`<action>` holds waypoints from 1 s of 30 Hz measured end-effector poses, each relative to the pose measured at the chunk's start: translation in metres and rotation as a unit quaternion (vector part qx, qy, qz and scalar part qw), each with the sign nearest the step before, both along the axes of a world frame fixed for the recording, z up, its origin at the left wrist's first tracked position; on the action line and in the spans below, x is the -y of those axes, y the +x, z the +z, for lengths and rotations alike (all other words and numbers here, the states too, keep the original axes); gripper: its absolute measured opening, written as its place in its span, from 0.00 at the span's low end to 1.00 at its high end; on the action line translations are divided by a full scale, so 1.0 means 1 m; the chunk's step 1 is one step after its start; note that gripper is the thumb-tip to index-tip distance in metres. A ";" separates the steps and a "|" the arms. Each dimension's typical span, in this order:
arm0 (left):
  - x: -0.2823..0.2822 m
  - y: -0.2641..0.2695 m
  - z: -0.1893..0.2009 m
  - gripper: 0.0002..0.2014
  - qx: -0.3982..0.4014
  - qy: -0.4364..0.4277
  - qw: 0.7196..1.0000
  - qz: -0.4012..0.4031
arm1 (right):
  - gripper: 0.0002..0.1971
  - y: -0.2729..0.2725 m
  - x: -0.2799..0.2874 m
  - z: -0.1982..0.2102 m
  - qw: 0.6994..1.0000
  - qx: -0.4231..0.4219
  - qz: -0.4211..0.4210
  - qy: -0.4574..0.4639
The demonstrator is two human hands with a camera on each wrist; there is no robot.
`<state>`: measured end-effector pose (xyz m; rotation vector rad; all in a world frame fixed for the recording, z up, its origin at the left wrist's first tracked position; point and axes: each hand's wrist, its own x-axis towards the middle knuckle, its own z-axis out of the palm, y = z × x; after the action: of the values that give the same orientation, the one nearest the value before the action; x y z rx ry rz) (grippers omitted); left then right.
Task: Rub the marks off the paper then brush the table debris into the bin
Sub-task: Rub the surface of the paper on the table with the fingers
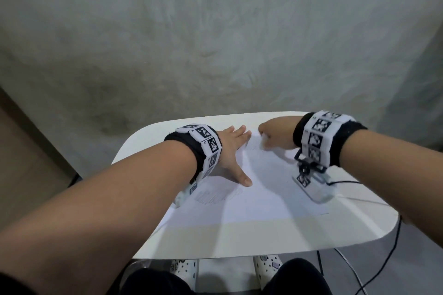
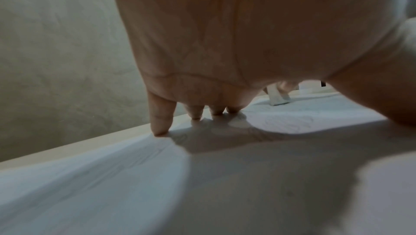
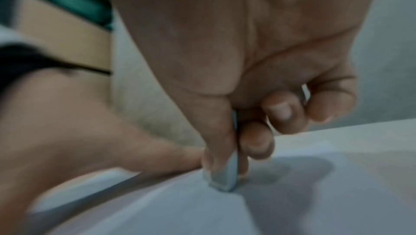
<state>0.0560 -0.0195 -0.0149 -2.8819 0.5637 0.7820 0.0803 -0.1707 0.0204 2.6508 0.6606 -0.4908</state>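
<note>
A white sheet of paper [image 1: 259, 189] with faint pencil marks lies on the small white table [image 1: 239, 239]. My left hand [image 1: 233, 148] lies flat on the paper's left part, fingers straight and spread, fingertips [image 2: 159, 128] pressing down near the far edge. My right hand [image 1: 273, 137] is curled at the paper's far edge and pinches a white eraser [image 3: 227, 176] between thumb and fingers, its end touching the paper. The eraser [image 2: 276, 96] also shows in the left wrist view beyond my left fingers. No bin is in view.
A grey cloth backdrop [image 1: 215, 43] hangs behind the table. A black cable [image 1: 383, 258] trails off the table's right side to the floor. My knees and spotted shoes [image 1: 266, 266] show under the near edge. A brown surface [image 1: 28, 163] stands at the left.
</note>
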 end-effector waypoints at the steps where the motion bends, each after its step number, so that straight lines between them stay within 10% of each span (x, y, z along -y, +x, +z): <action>1: 0.000 -0.001 0.000 0.65 -0.002 -0.001 1.000 0.003 | 0.05 0.001 0.002 0.002 1.000 0.010 -0.009 0.000; 21: 0.003 0.001 0.002 0.66 -0.005 0.005 1.000 0.001 | 0.19 0.005 -0.022 -0.008 0.999 -0.014 -0.003 -0.045; 30: -0.009 -0.008 0.004 0.66 -0.020 -0.008 0.999 0.024 | 0.04 0.015 -0.005 -0.001 0.996 0.036 -0.075 0.027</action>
<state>0.0480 -0.0109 -0.0113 -2.9105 0.5088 0.8481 0.0951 -0.1653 0.0189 2.7686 0.4628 -0.4217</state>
